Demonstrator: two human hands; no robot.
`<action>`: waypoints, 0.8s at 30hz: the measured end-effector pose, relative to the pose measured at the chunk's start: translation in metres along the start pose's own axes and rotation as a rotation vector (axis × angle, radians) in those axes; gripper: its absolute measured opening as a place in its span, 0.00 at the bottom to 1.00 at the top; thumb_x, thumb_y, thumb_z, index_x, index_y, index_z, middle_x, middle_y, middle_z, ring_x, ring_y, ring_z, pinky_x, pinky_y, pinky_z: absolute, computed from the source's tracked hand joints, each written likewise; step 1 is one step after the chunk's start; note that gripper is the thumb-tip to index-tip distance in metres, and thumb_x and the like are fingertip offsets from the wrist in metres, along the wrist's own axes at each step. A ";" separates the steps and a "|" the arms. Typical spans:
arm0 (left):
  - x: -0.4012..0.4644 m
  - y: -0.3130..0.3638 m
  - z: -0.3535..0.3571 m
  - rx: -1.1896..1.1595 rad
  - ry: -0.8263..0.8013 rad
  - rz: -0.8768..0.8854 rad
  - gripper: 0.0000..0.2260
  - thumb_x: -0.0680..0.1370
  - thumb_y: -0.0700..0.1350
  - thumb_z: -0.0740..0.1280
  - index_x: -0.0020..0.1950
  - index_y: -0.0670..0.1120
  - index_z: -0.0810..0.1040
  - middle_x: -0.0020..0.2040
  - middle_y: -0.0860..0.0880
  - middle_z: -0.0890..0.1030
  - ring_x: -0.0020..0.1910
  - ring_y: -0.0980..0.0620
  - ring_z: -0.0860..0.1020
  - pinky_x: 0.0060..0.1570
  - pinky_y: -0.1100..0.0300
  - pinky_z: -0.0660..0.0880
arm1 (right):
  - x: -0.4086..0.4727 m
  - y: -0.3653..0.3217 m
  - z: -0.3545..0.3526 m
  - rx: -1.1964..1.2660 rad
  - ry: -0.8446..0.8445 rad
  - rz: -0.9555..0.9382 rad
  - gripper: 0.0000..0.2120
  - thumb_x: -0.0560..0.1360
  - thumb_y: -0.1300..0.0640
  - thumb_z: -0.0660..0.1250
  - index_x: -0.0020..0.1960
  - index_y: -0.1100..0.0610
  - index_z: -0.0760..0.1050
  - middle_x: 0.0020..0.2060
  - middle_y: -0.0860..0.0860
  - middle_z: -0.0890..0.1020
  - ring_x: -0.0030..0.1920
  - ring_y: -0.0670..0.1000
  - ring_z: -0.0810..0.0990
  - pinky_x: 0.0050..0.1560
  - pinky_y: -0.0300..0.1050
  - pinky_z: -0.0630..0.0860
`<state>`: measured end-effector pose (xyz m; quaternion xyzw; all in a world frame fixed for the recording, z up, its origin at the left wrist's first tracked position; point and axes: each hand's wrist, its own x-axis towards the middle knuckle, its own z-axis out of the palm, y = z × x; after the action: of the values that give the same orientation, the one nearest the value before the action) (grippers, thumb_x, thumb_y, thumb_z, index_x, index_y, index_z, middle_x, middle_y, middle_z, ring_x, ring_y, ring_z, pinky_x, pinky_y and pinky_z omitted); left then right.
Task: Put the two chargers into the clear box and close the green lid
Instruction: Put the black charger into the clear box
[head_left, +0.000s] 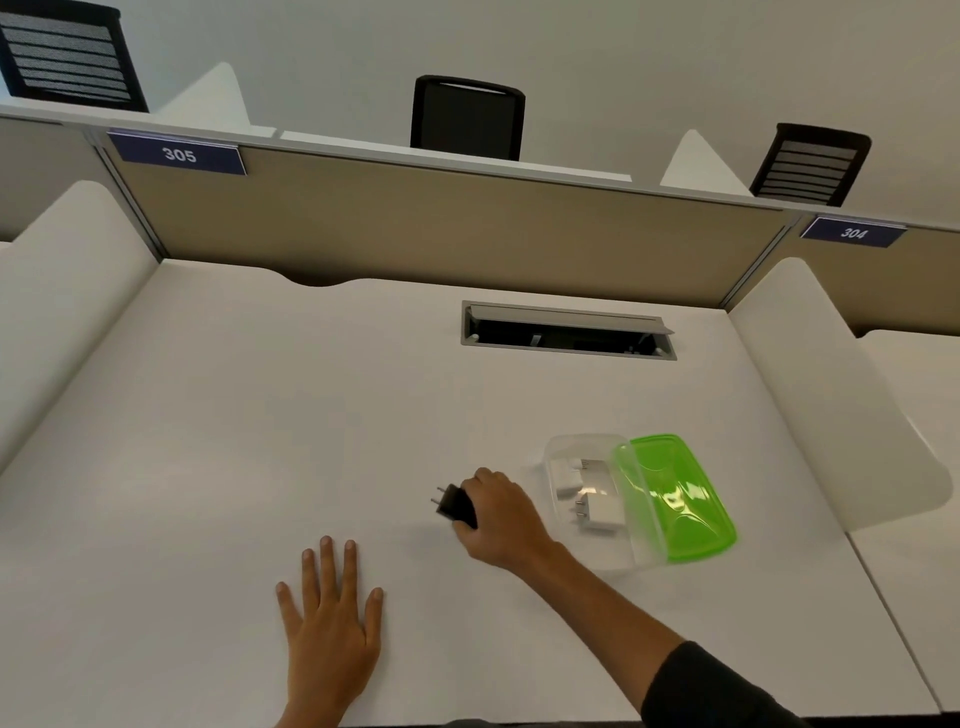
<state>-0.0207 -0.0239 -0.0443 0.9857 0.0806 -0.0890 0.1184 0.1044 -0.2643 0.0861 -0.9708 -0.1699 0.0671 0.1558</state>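
Two white chargers (582, 493) already sit in your box (571, 447), lid (675, 499) propped open beside it, while your right hand (498, 514) grips a black charger (457, 504) over the desk (260, 415) and your left hand (332, 623) lies flat, open.

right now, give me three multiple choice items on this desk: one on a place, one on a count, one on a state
1. Where does the green lid sit?
A. right of the clear box, leaning on it
B. left of the left hand
C. by the cable slot

2. How many white chargers lie in the box?
A. none
B. two
C. four

3. What is the right hand doing?
A. lying flat
B. gripping the black charger
C. pressing the lid

A: the lid leans on the box's right rim.
B: two white plugs show through it.
B: fingers wrap the black charger.
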 end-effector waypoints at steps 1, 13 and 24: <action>-0.001 0.000 0.000 -0.003 0.000 0.003 0.35 0.83 0.64 0.48 0.87 0.52 0.44 0.89 0.46 0.44 0.88 0.42 0.45 0.83 0.31 0.48 | -0.003 0.010 -0.008 0.009 0.023 0.026 0.16 0.75 0.46 0.70 0.56 0.57 0.79 0.53 0.53 0.80 0.52 0.56 0.80 0.51 0.52 0.79; -0.003 0.002 -0.003 -0.007 0.000 -0.005 0.35 0.83 0.64 0.47 0.87 0.51 0.45 0.89 0.46 0.45 0.88 0.42 0.46 0.83 0.31 0.48 | -0.062 0.117 -0.063 -0.098 0.116 0.314 0.17 0.69 0.49 0.74 0.55 0.55 0.81 0.50 0.52 0.81 0.48 0.59 0.84 0.44 0.54 0.82; -0.006 0.003 -0.006 -0.010 -0.005 -0.009 0.36 0.82 0.64 0.46 0.87 0.50 0.46 0.89 0.46 0.45 0.88 0.42 0.46 0.83 0.31 0.47 | -0.070 0.129 -0.061 -0.351 -0.244 0.259 0.19 0.69 0.45 0.70 0.57 0.51 0.82 0.54 0.49 0.81 0.60 0.55 0.78 0.53 0.50 0.75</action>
<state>-0.0247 -0.0256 -0.0367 0.9845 0.0851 -0.0914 0.1230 0.0902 -0.4217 0.1071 -0.9813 -0.0708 0.1727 -0.0466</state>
